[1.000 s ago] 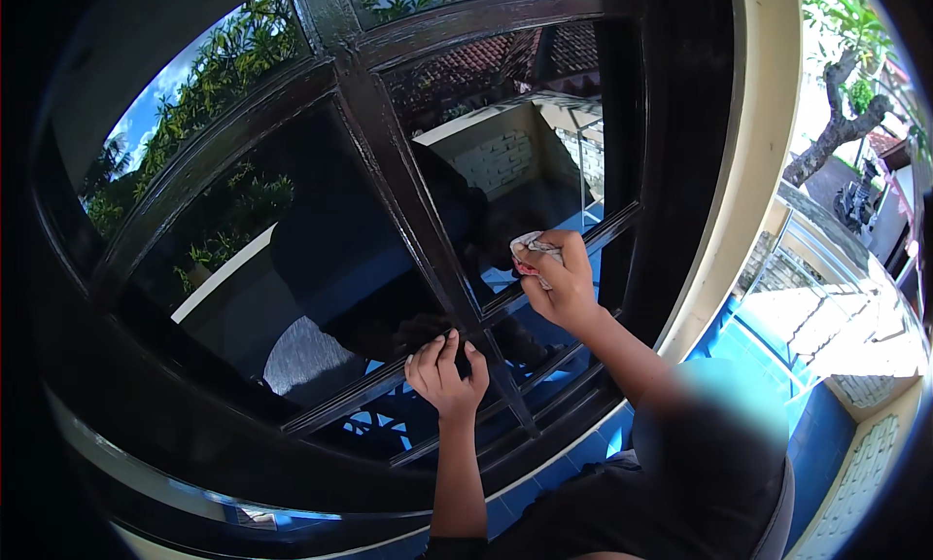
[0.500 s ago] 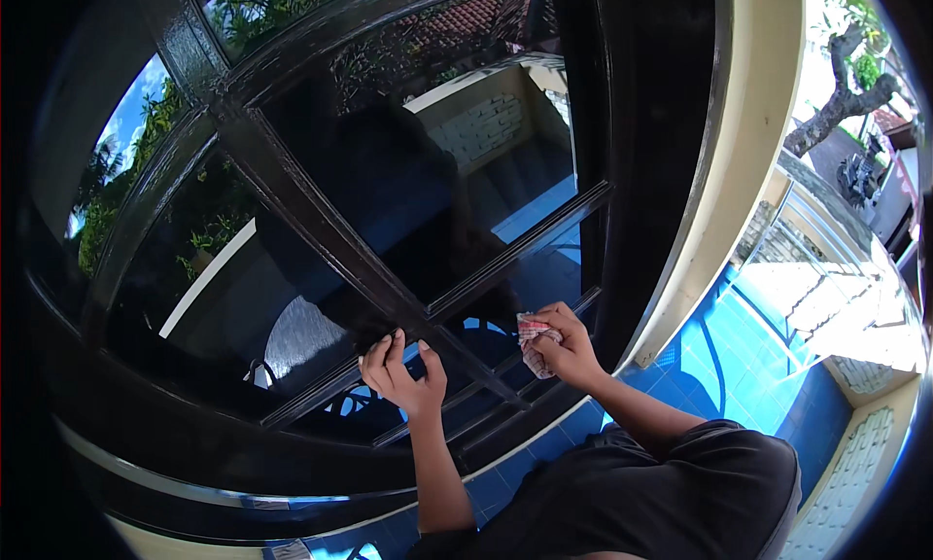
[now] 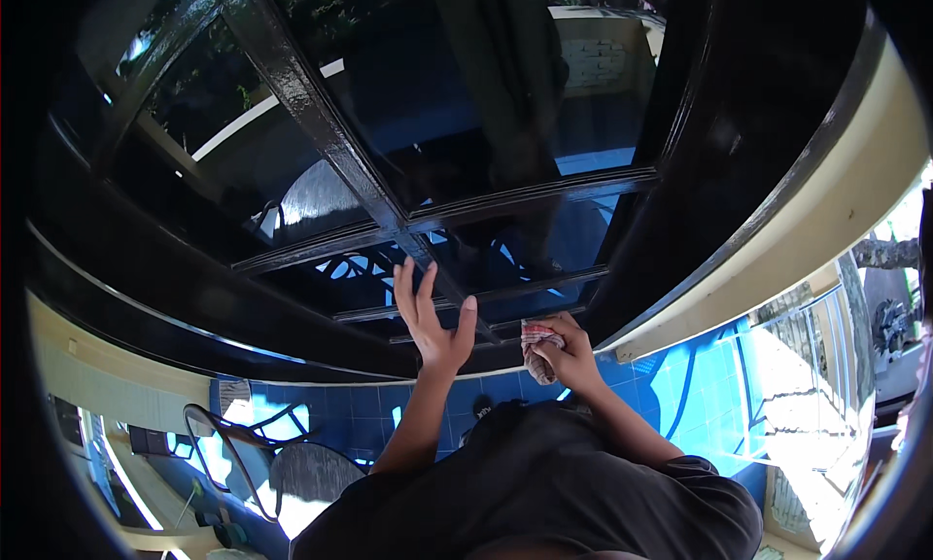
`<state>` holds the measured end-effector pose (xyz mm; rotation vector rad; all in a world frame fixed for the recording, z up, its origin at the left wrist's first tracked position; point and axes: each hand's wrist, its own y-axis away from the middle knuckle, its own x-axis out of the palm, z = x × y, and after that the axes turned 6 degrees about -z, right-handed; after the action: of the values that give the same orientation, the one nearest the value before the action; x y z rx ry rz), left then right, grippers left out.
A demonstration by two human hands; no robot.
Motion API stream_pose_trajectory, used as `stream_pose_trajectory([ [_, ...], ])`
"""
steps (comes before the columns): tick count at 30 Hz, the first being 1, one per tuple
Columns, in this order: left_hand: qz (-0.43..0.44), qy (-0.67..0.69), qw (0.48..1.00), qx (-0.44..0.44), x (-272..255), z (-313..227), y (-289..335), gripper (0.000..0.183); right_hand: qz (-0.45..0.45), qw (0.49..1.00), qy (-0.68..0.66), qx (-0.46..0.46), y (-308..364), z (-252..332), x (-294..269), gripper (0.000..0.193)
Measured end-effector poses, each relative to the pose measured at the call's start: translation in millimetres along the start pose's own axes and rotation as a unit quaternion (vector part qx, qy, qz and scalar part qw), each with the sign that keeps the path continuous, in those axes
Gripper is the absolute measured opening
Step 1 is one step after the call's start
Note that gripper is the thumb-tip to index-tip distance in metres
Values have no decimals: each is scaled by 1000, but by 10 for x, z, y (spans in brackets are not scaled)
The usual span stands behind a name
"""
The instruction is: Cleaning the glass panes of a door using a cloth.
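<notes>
A dark, glossy window frame [image 3: 326, 122] with several glass panes [image 3: 457, 103] stands in front of me, its glass reflecting a wall, plants and blue floor. My left hand [image 3: 434, 327] is open, fingers stretched and spread, at the lower part of the frame's upright bar. Whether its fingertips touch the bar, I cannot tell. To the right, my right hand [image 3: 575, 356] is closed around a crumpled cloth [image 3: 540, 354] with red and pale stripes, held near the bottom rail. Part of the cloth is hidden by the fingers.
Behind and left of me is a chair with a dark curved frame and grey rounded seat [image 3: 316, 477]. Blue floor tiles [image 3: 355, 404] spread below. A cream wall edge [image 3: 826, 229] curves down the right, with a metal railing [image 3: 831, 341] beyond it.
My view has tilted downward, bringing the chair and more floor into sight. The left hand's fingers have straightened and point upward. My right hand still grips the cloth, now lower against the frame.
</notes>
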<state>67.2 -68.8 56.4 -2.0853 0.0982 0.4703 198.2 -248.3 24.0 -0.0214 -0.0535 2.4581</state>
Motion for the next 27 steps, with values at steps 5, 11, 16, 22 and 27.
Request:
stream_pose_trajectory([
  [5,252,276,908,-192,106,-663,904,64,-29,998,13,-62,-82,-57,-362,33],
  [11,268,391,841,-262,433,-1135,1247,61,-5,998,54,-36,104,-222,-834,33],
  [16,433,274,828,-230,705,-1132,1210,60,16,997,75,11,256,-315,-1092,27],
  [22,352,290,857,-238,800,-1214,1285,60,58,995,78,-20,138,-284,-1214,27],
  [27,436,298,774,-349,701,-1171,1098,53,-59,997,-36,28,88,-248,-1049,33],
])
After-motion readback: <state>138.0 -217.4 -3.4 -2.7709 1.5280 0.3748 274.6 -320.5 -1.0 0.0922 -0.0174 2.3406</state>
